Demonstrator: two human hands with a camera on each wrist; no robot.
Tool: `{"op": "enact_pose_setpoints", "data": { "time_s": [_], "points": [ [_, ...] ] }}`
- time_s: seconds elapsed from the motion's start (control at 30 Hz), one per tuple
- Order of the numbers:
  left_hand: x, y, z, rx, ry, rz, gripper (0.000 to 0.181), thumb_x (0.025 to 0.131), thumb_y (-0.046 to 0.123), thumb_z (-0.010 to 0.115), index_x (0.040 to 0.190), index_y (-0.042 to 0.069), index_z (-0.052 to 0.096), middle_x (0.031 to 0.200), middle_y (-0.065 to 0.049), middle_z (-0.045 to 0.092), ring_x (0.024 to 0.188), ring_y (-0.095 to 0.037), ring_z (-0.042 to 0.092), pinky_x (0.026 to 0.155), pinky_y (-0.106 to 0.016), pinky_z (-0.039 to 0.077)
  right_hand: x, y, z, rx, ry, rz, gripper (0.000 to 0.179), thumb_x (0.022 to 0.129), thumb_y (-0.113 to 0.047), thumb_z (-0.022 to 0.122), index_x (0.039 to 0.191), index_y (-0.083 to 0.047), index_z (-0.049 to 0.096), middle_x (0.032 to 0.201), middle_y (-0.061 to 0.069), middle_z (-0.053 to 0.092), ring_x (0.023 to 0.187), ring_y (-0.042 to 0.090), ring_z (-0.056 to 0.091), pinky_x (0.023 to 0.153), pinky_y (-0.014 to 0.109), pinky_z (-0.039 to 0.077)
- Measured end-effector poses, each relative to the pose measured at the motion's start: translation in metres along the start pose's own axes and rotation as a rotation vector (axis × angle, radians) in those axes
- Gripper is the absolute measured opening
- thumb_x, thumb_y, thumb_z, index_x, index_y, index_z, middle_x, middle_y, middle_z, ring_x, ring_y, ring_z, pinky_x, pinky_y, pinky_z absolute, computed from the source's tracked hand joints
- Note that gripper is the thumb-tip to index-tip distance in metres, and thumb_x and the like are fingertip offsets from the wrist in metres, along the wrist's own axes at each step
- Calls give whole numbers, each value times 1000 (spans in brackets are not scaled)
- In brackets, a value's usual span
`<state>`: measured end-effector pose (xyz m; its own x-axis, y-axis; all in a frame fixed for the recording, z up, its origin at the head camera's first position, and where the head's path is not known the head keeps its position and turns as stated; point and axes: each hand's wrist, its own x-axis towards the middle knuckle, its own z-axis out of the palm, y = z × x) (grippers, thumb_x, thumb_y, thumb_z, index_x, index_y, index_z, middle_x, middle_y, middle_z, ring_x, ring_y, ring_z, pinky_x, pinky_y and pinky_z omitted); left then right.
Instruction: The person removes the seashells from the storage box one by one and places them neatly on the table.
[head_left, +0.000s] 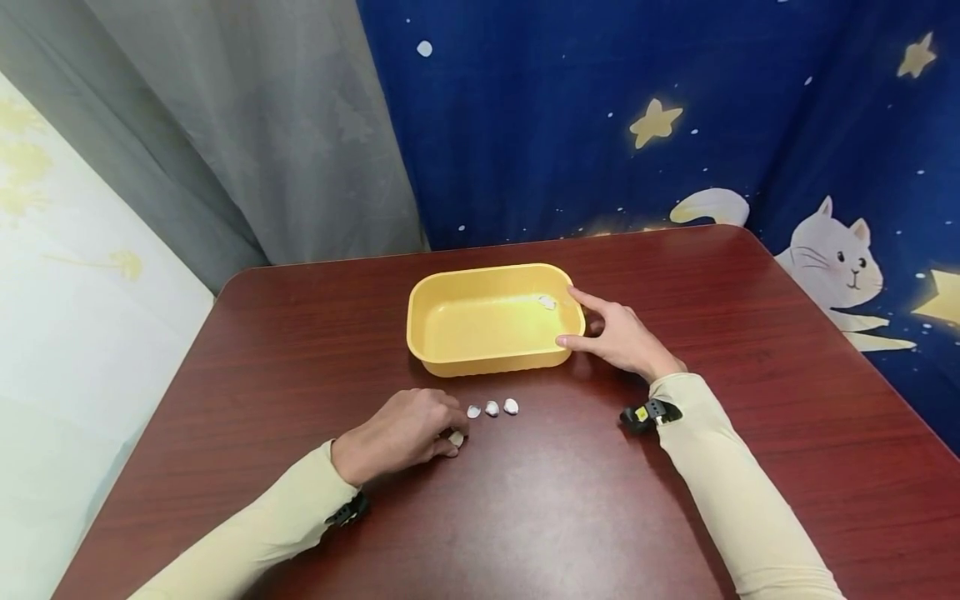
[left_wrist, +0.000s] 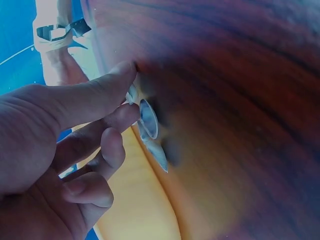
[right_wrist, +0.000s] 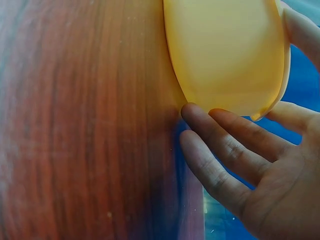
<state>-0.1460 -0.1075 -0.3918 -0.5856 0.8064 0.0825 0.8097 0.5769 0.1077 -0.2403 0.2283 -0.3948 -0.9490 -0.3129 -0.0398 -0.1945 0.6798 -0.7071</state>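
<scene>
My left hand (head_left: 408,429) is low at the table, pinching a small pale seashell (head_left: 457,438) between thumb and index finger. Right of those fingertips lie three white seashells (head_left: 492,408) in a short row on the wood. In the left wrist view, the pinched shell (left_wrist: 132,94) shows partly behind the thumb, close to a cupped shell (left_wrist: 149,120). A yellow plastic basin (head_left: 491,364) stands behind the row. Its right end is gripped by my right hand (head_left: 622,337), thumb over the near rim and index finger at the far corner. Other fingers (right_wrist: 227,145) extend loosely beside its wall.
Inside the basin, toward its right end, lie small white pieces like shells (head_left: 547,302). The dark red wooden table (head_left: 562,508) has rounded far corners. Grey curtain (head_left: 300,125) and a blue star-patterned curtain (head_left: 540,125) hang behind it.
</scene>
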Motion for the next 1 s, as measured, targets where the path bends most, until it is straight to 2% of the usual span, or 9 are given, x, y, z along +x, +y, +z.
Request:
{"op": "enact_pose_setpoints", "data": {
  "time_s": [0.3, 0.6, 0.83, 1.0],
  "points": [
    [0, 0, -2, -12, -17, -26, 26, 68, 16, 89, 74, 27, 66, 72, 17, 60, 71, 1, 55, 60, -22, 49, 0, 1, 1, -5, 5, -7, 97, 82, -55, 77, 159, -27, 27, 154, 12, 48, 106, 24, 70, 91, 37, 48],
    [0, 0, -3, -31, -22, -38, 29, 67, 11, 87, 69, 28, 63, 66, 19, 56, 64, 4, 49, 55, -19, 44, -1, 0, 1, -3, -3, -12, 97, 83, -57, 75, 160, -26, 25, 156, 13, 45, 110, 25, 70, 98, 40, 48],
    [1, 1, -4, -24, -24, -37, 30, 67, 10, 86, 68, 27, 62, 65, 18, 55, 61, 3, 48, 54, -20, 44, 0, 1, 1, -23, 14, -31, 96, 83, -54, 77, 159, -23, 28, 149, 14, 53, 102, 22, 70, 86, 33, 48],
    [5, 3, -9, -38, -36, -35, 25, 68, 11, 87, 75, 25, 68, 70, 17, 62, 64, 3, 53, 57, -22, 48, 1, 1, 1, -20, 24, -36, 95, 82, -51, 78, 159, -23, 29, 147, 13, 56, 98, 21, 70, 81, 31, 47]
  ]
}}
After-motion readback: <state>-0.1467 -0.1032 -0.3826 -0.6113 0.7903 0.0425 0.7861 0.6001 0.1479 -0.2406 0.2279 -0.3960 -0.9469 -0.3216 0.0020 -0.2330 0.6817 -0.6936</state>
